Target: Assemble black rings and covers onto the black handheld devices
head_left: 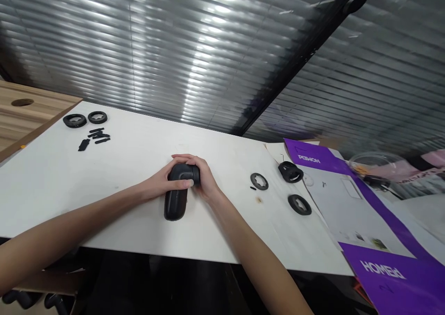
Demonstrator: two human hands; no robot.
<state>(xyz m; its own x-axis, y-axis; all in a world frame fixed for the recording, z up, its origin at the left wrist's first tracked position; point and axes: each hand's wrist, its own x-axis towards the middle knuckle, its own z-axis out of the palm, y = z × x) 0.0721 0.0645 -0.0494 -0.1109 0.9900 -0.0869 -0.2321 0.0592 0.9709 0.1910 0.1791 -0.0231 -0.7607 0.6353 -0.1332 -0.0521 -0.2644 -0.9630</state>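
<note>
Over the middle of the white table I hold a black handheld device [176, 204] with a thick rounded handle and a short round head. My left hand [170, 178] wraps around its upper body, the thumb lying across the front. Around the round head at the right end, my right hand [205, 178] is closed. The fingers hide much of the device's top, and its kind cannot be made out. The handle points down toward the table's front edge.
Black rings [75, 120] and small black strips [99, 135] lie at the left. Toward the right are a black ring [259, 181], a thicker ring [299, 204] and a hollow black housing [290, 172]. A purple-and-white box sheet [347, 204] covers the right end. Metal shutters [156, 51] rise behind.
</note>
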